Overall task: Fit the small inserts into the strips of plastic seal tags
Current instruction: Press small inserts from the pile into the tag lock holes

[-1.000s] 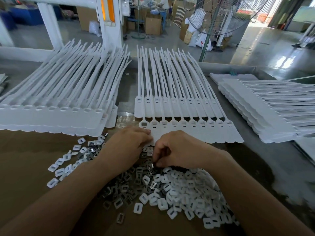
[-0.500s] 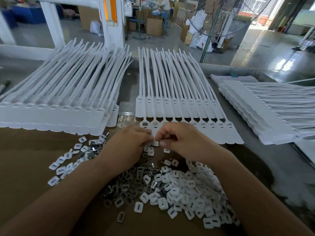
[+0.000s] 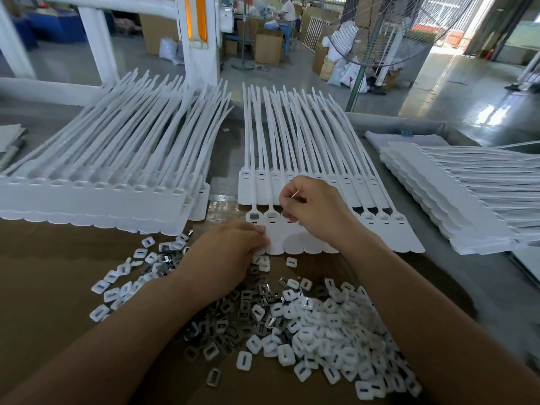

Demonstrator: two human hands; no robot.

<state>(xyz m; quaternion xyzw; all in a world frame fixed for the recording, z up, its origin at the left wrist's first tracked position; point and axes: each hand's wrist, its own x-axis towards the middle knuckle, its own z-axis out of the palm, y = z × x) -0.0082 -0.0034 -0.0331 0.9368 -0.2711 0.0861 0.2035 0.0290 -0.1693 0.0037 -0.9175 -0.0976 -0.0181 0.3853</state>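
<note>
Pressing the bendy strip of seal tags (image 3: 309,244) flat at its near edge, the left hand (image 3: 233,247) steadies it while the right hand (image 3: 315,209) pinches, seemingly, one light, probably slippery insert edgewise above the inserts pile (image 3: 321,325).

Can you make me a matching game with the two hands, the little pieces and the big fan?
1 left hand
2 right hand
3 pile of inserts
4 pedestal fan

A behind the table
B pinches a small piece
C presses the middle strip's near edge
D on the brown cardboard

Pairs: 1-C, 2-B, 3-D, 4-A
</note>
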